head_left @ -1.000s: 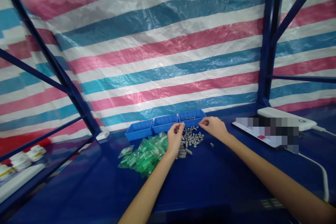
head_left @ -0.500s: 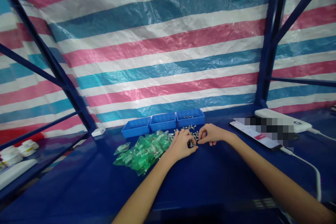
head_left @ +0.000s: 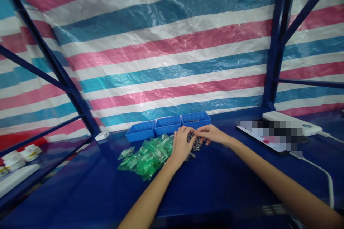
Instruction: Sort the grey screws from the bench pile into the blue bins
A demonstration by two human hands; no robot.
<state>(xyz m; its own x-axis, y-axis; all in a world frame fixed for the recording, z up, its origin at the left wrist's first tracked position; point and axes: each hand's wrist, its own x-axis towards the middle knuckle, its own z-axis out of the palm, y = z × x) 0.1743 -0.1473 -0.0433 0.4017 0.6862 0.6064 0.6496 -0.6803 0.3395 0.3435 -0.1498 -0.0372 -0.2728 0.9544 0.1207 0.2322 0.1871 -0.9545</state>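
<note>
Metal parts lie heaped on the blue tabletop, nearer its far edge than its front one, as seen from my head camera. My left hand arches over the heap's left side, fingers bent; my right hand reaches over its right side, fingertips close to those of the left. Whether either hand pinches a piece, I cannot tell. Green packets lie just beside my left hand, toward the tabletop's left edge; three blue trays stand toward the far edge. The step in hand appears to be picking through the loose parts; the next move, I judge, calls for a light fingertip hold on one small piece, its neighbours undisturbed.
</note>
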